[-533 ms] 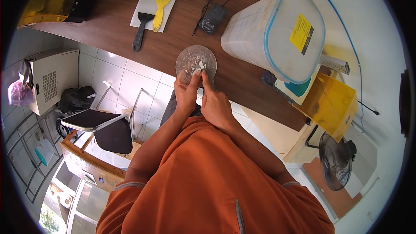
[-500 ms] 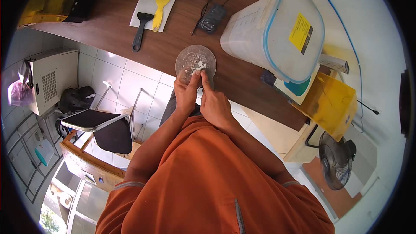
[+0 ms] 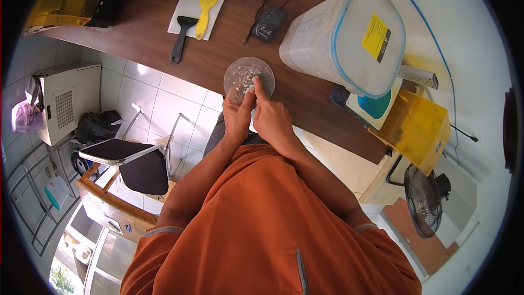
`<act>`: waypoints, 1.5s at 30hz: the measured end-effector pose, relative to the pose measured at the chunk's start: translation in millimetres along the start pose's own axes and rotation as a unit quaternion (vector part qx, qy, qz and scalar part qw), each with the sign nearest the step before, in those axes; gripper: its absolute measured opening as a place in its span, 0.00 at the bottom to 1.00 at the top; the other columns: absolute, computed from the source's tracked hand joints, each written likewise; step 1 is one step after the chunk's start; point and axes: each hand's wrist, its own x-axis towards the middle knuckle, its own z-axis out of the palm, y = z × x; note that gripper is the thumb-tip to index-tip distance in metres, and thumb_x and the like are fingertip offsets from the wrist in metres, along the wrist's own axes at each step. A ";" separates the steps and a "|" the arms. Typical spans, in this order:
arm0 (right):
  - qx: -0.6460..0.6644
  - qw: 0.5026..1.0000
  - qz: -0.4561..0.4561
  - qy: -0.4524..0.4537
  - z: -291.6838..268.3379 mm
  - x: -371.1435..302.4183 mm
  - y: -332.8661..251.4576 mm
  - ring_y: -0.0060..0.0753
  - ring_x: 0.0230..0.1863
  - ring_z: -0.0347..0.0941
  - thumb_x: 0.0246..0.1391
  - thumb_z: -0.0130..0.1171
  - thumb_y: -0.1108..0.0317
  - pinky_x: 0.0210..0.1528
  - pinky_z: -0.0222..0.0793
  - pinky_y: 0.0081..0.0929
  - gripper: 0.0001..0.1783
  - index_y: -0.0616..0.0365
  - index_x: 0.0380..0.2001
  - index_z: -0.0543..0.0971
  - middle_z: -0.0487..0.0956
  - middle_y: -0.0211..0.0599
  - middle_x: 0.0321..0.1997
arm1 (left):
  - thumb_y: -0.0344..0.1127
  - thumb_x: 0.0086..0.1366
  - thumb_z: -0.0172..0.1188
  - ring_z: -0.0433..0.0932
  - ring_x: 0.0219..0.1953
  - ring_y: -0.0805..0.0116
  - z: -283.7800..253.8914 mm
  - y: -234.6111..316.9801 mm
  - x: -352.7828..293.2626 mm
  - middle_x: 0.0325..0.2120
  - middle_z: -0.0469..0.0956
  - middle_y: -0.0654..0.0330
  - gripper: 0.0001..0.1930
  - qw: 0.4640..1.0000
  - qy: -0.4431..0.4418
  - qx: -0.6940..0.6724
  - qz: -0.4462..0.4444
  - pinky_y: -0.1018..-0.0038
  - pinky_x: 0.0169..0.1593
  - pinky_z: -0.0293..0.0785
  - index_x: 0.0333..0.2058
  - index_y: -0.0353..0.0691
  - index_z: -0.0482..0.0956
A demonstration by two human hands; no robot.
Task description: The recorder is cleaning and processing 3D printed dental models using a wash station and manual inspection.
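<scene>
A round, see-through shallow dish (image 3: 236, 71) with pale bits scattered in it is in front of me at the table's near edge. My left hand (image 3: 238, 119) is closed at the dish's near rim, thumb up over it; what the fingers grip is hidden. Beside it, my right hand (image 3: 272, 120) has its index finger reaching over the dish among the bits, while the other fingers are curled. Both hands meet at the thumb and finger tips. Whatever small piece may be between them is too small to make out.
A black scraper (image 3: 178, 46) and a yellow scraper (image 3: 205, 17) lie on a white sheet (image 3: 188, 3). Behind the dish is a black power adapter (image 3: 269, 23) with cables. A large lidded plastic container (image 3: 308, 35) stands to the right. A black chair (image 3: 143, 169) is at left, a fan (image 3: 423, 201) at right.
My right index finger has moved forward and up over the dish, and the white pieces seen at the fingertips are now mostly covered. The view has shifted slightly.
</scene>
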 end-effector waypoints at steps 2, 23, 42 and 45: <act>-0.034 0.999 0.004 0.002 -3.3 6.0 3.6 0.68 0.33 0.81 0.65 0.53 0.70 0.40 0.76 0.61 0.39 0.46 0.78 0.57 0.83 0.62 0.31 | 0.29 0.72 0.64 0.82 0.39 0.75 5.1 2.1 1.8 0.40 0.86 0.61 0.09 1.000 0.009 -0.013 -0.015 0.76 0.42 0.80 0.48 0.33 0.83; -0.038 0.998 -0.001 -0.047 -2.2 -14.3 9.4 0.72 0.37 0.82 0.67 0.51 0.68 0.42 0.79 0.60 0.39 0.46 0.79 0.54 0.82 0.67 0.34 | 0.31 0.75 0.62 0.81 0.38 0.77 3.8 6.0 1.5 0.38 0.84 0.62 0.07 0.999 -0.012 -0.034 -0.007 0.76 0.42 0.82 0.46 0.34 0.81; -0.060 0.996 -0.062 0.032 -19.6 -21.3 28.5 0.64 0.30 0.82 0.65 0.56 0.66 0.35 0.78 0.57 0.37 0.32 0.75 0.64 0.80 0.58 0.28 | 0.29 0.74 0.60 0.88 0.41 0.62 4.8 18.6 0.7 0.41 0.85 0.51 0.10 0.998 -0.008 -0.045 -0.042 0.67 0.47 0.88 0.48 0.27 0.80; -0.070 0.996 -0.055 0.021 -20.8 -22.1 26.5 0.63 0.30 0.82 0.65 0.56 0.66 0.36 0.79 0.57 0.36 0.33 0.75 0.64 0.80 0.57 0.29 | 0.29 0.74 0.60 0.88 0.41 0.61 5.5 20.0 3.2 0.41 0.85 0.50 0.10 0.998 -0.023 -0.042 -0.038 0.67 0.47 0.88 0.47 0.26 0.79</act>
